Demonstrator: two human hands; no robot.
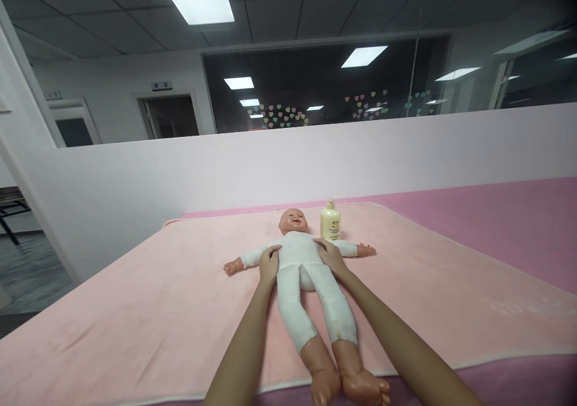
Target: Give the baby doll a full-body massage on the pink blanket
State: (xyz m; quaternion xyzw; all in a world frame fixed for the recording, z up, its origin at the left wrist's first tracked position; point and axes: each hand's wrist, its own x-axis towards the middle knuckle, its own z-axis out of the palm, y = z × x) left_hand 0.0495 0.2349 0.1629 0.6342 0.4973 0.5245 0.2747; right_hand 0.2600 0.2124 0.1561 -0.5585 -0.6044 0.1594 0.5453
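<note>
A baby doll [298,251] with a white cloth body lies on its back on a pink towel [180,310], its head away from me and its bare feet toward me. Its arms are spread out to both sides. My left hand [269,263] is closed on the left side of the torso, thumb on top. On the other side, my right hand [332,257] grips the torso below the doll's arm. The fingers of both hands are partly hidden. A pale yellow pump bottle [330,221] stands upright beyond my right hand, beside the doll's head.
Under the towel is a pink surface [505,232], showing at the right and along the near edge. A low white wall [279,166] with glass above it runs behind. Part of a dark-legged table or bench [11,205] shows at the far left.
</note>
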